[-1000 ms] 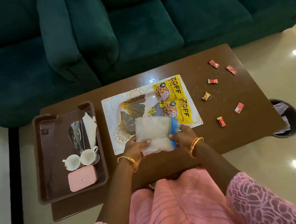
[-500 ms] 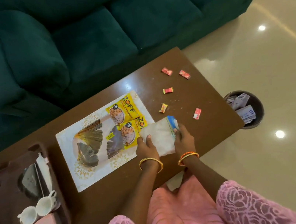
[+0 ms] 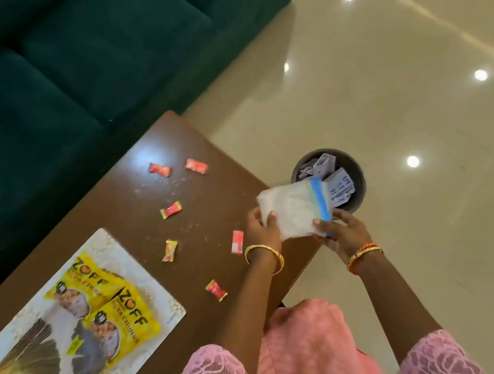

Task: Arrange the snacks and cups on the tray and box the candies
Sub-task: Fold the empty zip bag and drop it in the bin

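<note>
Both hands grip one white plastic bag (image 3: 291,210) with a blue strip: left hand (image 3: 263,228) at its near-left edge, right hand (image 3: 341,231) under the blue end, over the bin (image 3: 354,169). Two yellow "ZOFF" packets (image 3: 110,312) lie on the tray (image 3: 140,255). Wrapped candies (image 3: 170,210) scattered on the surface (image 3: 217,191); wrapper text unreadable.

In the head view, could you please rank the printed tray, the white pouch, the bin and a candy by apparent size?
1. Printed tray, though nearer the camera and cut off.
2-3. White pouch and bin: similar, and the pouch covers part of the bin.
4. Candy.
</note>
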Motion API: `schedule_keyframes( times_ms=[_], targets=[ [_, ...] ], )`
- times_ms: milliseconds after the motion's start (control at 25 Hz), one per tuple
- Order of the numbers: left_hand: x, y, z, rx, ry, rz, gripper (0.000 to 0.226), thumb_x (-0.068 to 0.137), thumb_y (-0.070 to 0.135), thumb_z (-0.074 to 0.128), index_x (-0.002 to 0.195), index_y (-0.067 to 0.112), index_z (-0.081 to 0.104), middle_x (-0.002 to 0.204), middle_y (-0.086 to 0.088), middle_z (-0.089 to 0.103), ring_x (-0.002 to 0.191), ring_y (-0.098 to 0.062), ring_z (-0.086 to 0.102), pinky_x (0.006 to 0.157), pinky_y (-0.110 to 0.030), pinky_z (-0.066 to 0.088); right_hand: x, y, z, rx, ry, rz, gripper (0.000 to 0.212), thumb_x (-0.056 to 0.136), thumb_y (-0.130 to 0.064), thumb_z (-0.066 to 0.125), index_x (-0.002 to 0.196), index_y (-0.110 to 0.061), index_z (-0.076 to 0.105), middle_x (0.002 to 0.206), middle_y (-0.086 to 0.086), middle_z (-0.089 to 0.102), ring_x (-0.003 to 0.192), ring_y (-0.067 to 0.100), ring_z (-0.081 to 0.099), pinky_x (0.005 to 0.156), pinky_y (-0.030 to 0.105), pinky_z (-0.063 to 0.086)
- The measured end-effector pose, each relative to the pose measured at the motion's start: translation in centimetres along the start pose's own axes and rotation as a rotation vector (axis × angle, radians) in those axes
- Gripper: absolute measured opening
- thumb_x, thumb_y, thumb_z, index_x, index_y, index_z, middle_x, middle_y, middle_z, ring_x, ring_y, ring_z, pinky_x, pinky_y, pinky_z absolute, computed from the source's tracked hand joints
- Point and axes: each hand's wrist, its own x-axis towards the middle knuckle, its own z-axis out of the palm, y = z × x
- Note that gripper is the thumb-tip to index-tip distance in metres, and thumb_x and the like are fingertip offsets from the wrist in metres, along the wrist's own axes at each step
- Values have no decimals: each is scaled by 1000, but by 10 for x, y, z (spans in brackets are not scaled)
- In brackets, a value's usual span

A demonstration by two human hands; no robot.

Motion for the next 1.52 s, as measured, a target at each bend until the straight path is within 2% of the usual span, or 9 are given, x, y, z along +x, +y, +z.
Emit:
schedule_keyframes(
  times_ms=[120,280,360,480,760,920,1200,1400,1520],
  targets=[
    [52,15,76,78,-198,-38,38,79,9,63,114,11,46,96,-8,55,96,-34,60,87,-44,53,76,-21,-34,66,265,-15,40,75,11,67,102,-7,43,128,28,46,99,39,58,78,42,53],
    [137,0,165,244,-301,-152,19,79,2,61,64,12,54,92,-20,65,83,-37,62,88,-48,53,189,-11,-64,0,449,-21,29,73,3,72,72,-14,48,119,28,56,99,43,61,55,38,57],
    [176,-13,199,203,-358,-260,8,82,-2,60,76,1,62,99,-22,64,86,-36,62,88,-52,52,242,5,-77,-22,519,-47,29,73,3,72,68,-14,49,115,31,59,92,40,60,63,42,55],
    [226,-35,241,341,-403,-324,39,87,1,53,124,-7,49,130,-24,54,116,-39,55,98,-47,48,311,33,-94,26,567,-25,21,75,6,70,72,-4,52,114,33,59,95,43,61,78,44,54],
    [272,-74,278,758,-553,-205,46,88,8,49,132,-2,42,136,-23,47,121,-37,48,102,-42,44,395,68,-105,-307,532,-23,39,84,-13,63,122,-10,54,131,18,55,115,34,55,101,42,45],
    [274,-77,279,974,-633,-55,41,92,14,46,132,3,43,134,-21,49,120,-35,48,98,-38,41,405,78,-102,-597,279,47,51,92,-12,46,140,-21,34,145,17,37,128,39,40,109,48,37],
    [236,-49,250,1122,-590,126,51,86,14,55,133,6,39,132,-19,51,116,-37,52,90,-39,45,346,57,-83,-740,562,-316,26,88,-5,48,112,-3,60,121,22,58,110,35,54,96,44,47],
    [172,-2,171,1293,-368,788,42,85,13,49,127,8,43,132,-15,48,122,-32,43,97,-43,39,246,23,-38,-970,488,-681,24,91,-11,46,107,2,58,115,24,59,110,35,50,96,45,43],
    [127,4,102,1253,-199,919,50,88,11,40,137,6,31,146,-18,34,136,-33,29,110,-44,27,173,19,-2,-1084,446,-801,33,93,-18,43,120,0,51,128,24,53,121,37,45,105,47,36]
  ],
)
